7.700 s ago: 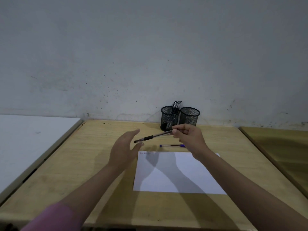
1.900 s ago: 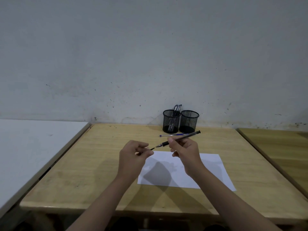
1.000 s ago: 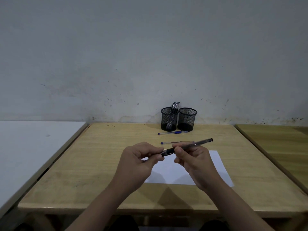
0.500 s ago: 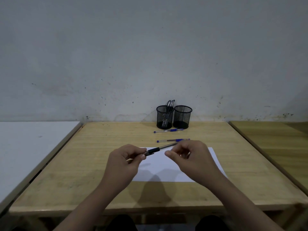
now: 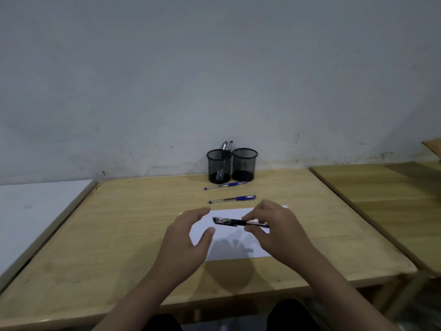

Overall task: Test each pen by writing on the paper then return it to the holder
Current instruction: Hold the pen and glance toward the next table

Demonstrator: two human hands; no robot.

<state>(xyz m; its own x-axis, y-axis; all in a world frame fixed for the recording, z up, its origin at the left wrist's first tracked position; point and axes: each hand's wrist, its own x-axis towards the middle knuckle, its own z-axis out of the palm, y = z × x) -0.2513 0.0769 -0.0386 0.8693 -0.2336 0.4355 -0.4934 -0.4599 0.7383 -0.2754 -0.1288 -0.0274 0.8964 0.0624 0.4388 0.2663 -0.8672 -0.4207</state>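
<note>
My right hand (image 5: 274, 231) pinches a black pen (image 5: 235, 222) and holds it level just above the white paper (image 5: 238, 249). My left hand (image 5: 187, 244) hovers beside the pen's left end with its fingers apart, holding nothing. Two blue pens lie on the table beyond the paper, one nearer (image 5: 232, 199) and one farther (image 5: 225, 185). At the back stand two black mesh holders: the left holder (image 5: 219, 166) has several pens in it, the right holder (image 5: 244, 164) looks empty.
The wooden table (image 5: 119, 235) meets a grey wall at the back. A white table (image 5: 28, 211) adjoins it on the left, and another wooden table (image 5: 393, 199) stands to the right. My knees show below the front edge.
My left hand has let go of the pen's end and spread its fingers. The right hand now holds the pen alone, lower over the paper.
</note>
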